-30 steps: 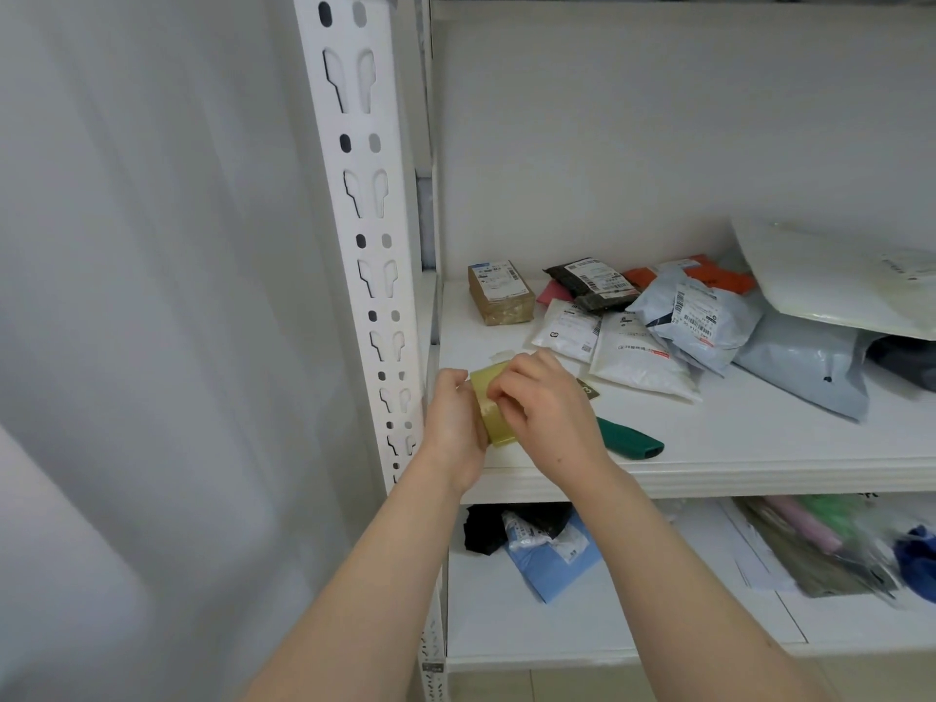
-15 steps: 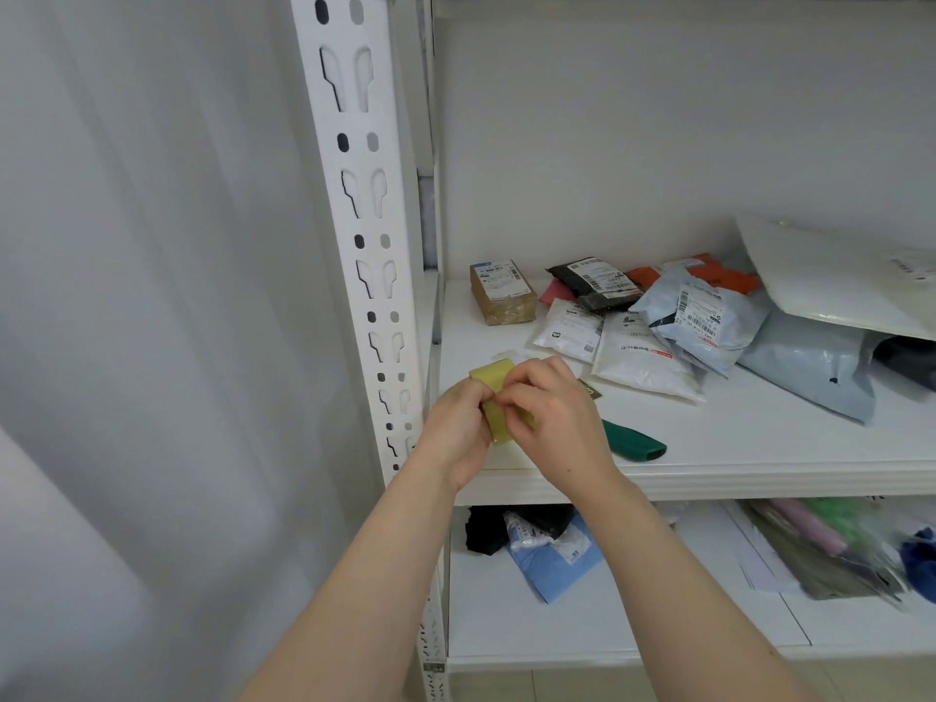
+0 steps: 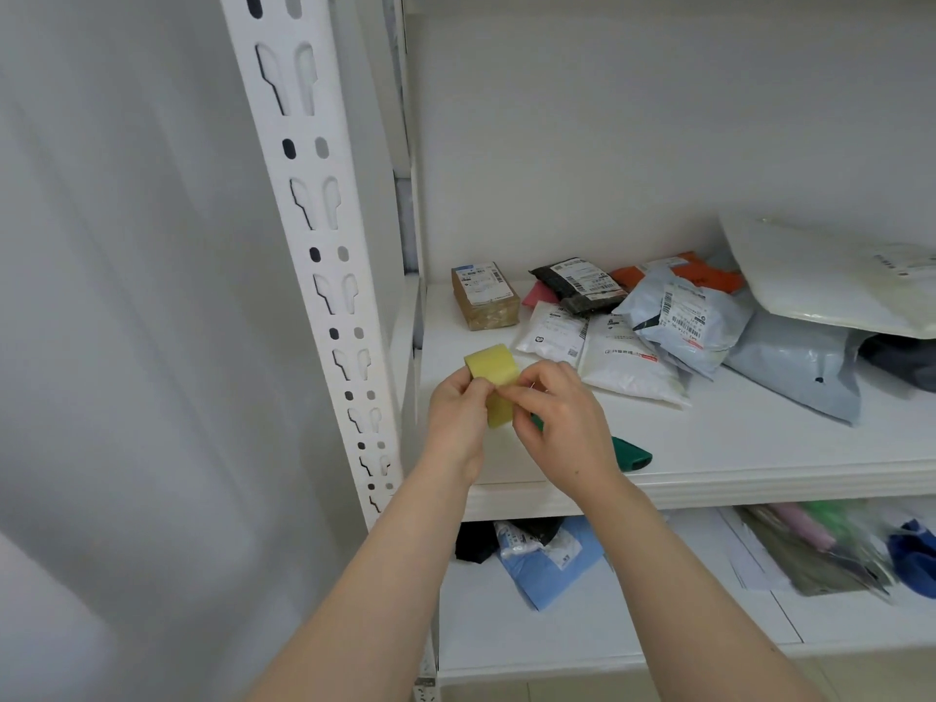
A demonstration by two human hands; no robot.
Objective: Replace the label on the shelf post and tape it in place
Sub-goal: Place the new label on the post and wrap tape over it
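Note:
A yellowish roll of tape (image 3: 494, 377) is held in front of the middle shelf, just right of the white slotted shelf post (image 3: 324, 255). My left hand (image 3: 456, 423) grips the roll from the left side. My right hand (image 3: 562, 423) pinches at the roll's surface with thumb and fingertips. No label shows on the visible stretch of the post.
The white shelf board (image 3: 709, 448) carries a small brown box (image 3: 483, 296), several mailer bags (image 3: 678, 321) and a dark green object (image 3: 630, 450) lying behind my right hand. More bags (image 3: 547, 554) lie on the lower shelf. A grey curtain (image 3: 126, 347) hangs on the left.
Both hands have lifted the tape roll slightly and turned it, so more of its yellow face shows above my fingers. The right fingers have shifted along the roll.

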